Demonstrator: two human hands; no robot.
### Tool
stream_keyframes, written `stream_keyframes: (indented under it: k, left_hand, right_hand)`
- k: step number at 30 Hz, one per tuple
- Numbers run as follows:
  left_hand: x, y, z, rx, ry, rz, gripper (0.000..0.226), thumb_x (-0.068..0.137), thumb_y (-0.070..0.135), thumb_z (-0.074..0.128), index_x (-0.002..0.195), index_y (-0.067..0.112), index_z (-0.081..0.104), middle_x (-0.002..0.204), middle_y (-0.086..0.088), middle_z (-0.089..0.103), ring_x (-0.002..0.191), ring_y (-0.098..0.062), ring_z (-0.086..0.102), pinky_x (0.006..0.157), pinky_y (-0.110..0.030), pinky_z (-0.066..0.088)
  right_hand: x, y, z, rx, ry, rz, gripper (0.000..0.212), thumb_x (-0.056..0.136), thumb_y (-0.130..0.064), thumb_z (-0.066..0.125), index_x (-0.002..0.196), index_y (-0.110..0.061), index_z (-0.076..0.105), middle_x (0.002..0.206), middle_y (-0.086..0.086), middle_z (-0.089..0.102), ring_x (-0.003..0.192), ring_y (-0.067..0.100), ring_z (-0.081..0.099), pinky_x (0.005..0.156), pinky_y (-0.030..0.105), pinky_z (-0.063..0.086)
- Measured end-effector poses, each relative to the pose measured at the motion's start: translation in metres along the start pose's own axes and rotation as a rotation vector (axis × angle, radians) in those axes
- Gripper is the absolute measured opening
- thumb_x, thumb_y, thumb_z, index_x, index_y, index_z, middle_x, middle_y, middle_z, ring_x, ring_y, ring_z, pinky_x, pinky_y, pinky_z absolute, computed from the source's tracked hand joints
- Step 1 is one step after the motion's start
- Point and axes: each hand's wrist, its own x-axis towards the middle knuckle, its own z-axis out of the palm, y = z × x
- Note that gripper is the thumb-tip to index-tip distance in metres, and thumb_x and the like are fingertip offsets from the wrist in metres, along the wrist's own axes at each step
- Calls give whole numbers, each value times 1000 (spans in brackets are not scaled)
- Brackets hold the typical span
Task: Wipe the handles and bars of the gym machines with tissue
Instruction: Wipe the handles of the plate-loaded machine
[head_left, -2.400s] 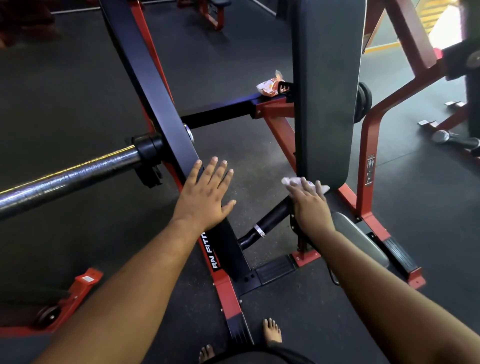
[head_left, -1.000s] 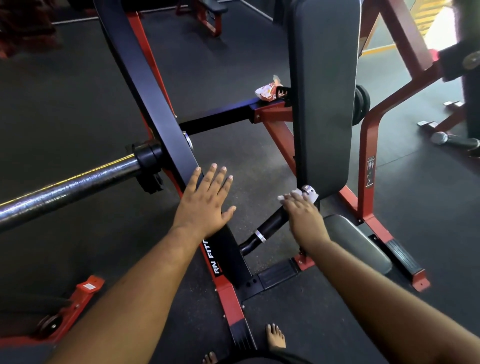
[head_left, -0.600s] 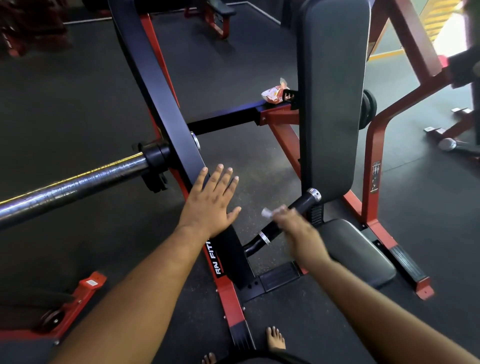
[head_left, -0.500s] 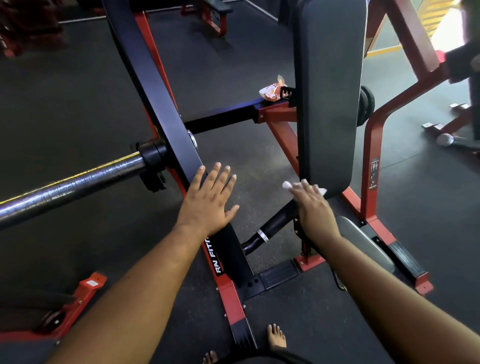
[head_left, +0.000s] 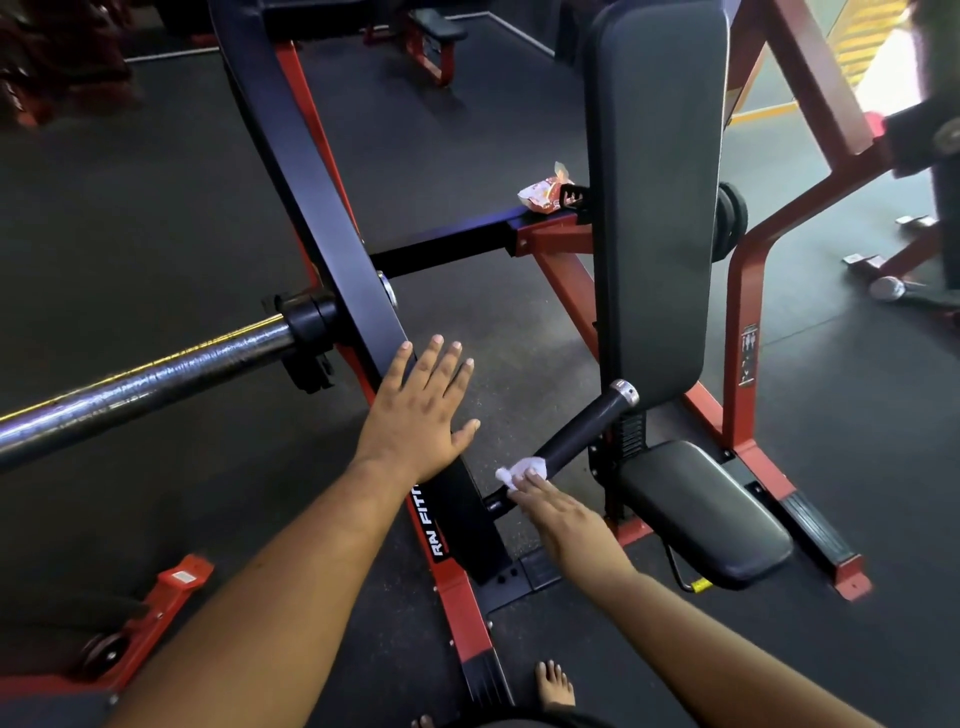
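A black handle (head_left: 576, 434) with a chrome end cap juts from the black lever arm (head_left: 337, 249) of a red-and-black gym machine. My right hand (head_left: 563, 519) presses a wad of white tissue (head_left: 522, 470) onto the lower part of this handle with straight fingers. My left hand (head_left: 421, 410) lies flat on the lever arm, fingers spread. A steel weight bar (head_left: 140, 387) sticks out to the left of the arm.
A tall black back pad (head_left: 657, 197) and seat pad (head_left: 701, 512) stand right of the handle. A crumpled orange-and-white packet (head_left: 543, 195) lies on the crossbar. Red frame tubes, a footplate and another machine fill the right side. My bare feet (head_left: 556, 683) are on the rubber floor.
My right hand has slid the tissue down the handle from its chrome end toward the lever arm, uncovering the end cap. My left hand has stayed flat on the arm.
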Motion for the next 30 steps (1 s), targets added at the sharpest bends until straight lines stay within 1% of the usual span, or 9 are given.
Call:
stream_keyframes:
  k: [4,9,13,17,19,21,24,26,30]
  left_hand:
    - [2,-1,3,12,-9,8,80,102,66,12,165,18,0,173,-8,-1,159,-29,-9,125,-56,-4]
    - [2,-2,3,9,-6,5,80,102,66,15,165,18,4,173,-9,2,159,-30,-6,125,-57,-4]
    - [1,0,1,11,2,0,80,102,66,15,165,19,5,173,-8,4,159,-29,-4,126,-56,-4]
    - [0,1,1,14,7,0,80,102,66,15,165,18,4,173,-8,4,159,-29,-4,126,-56,-4]
    - [0,0,1,12,8,-2,80,102,66,15,165,18,4,173,-8,4,159,-29,-5,126,-56,-4]
    - [1,0,1,17,11,1,80,102,66,14,165,18,3,173,-8,3,159,-28,-5,126,-56,-5]
    - [2,0,2,31,6,6,80,102,66,12,165,19,1,173,-7,2,159,-29,-6,125,-56,-4]
    - [1,-1,2,32,9,3,80,101,67,12,165,19,3,173,-8,3,159,-29,-5,126,-56,-3]
    - [1,0,2,32,8,6,80,102,67,13,165,19,4,173,-8,5,159,-29,-5,126,-56,-3]
  right_hand:
    - [43,29,-51,-68,212,142,73,93,14,51,155,-26,44,156,-6,47,146,14,41,119,35,36]
    - [74,58,-56,-338,88,277,71,82,16,48,147,-12,52,150,5,54,153,25,29,128,41,7]
    - [44,26,-10,-215,128,199,78,81,23,54,150,-14,49,154,4,50,152,21,30,127,44,14]
    - [8,-5,16,54,88,139,56,93,11,59,141,-17,59,156,-9,40,153,5,18,125,40,21]
    - [-5,-12,6,239,122,152,56,97,9,53,143,-22,57,156,-16,41,150,1,28,122,30,29]
    - [-6,-8,-13,342,298,300,63,98,12,48,148,-26,52,153,-19,45,144,-3,38,117,16,30]
    - [19,17,-37,362,608,545,47,105,2,46,148,-15,54,155,-3,47,148,6,37,120,19,29]
    - [41,29,-36,297,582,582,46,105,1,45,147,-14,55,158,0,42,152,9,28,122,22,27]
    - [47,29,-2,73,423,535,69,89,20,46,148,-15,52,163,-5,30,157,15,13,121,19,21]
